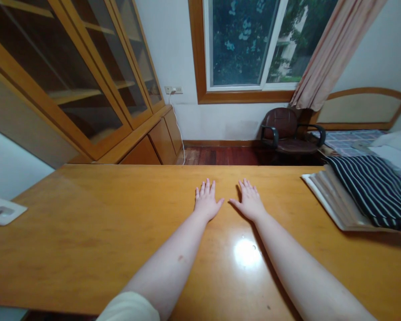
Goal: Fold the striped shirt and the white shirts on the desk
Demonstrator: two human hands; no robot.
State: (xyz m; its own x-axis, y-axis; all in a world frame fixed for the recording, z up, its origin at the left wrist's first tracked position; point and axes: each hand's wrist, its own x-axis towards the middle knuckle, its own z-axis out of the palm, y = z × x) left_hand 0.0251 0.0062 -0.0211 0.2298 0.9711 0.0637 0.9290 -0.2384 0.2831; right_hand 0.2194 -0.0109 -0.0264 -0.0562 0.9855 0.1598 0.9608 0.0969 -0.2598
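Both arms reach forward over a glossy wooden table [96,232]. My left hand [207,203] is palm down at the table's far part, its fingers spread and pointing away, holding nothing. Beside it, a short gap to the right, my right hand [249,200] is also palm down with the thumb stretched out toward the left one. Nothing is in it either. A dark shadow runs under the right hand and forearm, so I cannot tell whether its palm touches the wood.
On the table's right lies a stack of folded fabric [341,203] topped by a black-and-white striped cloth [374,191]. A white object with a slot [6,211] sits at the left edge. Beyond stand a glass-door cabinet [127,120], a brown armchair [284,129] and a bed [344,138].
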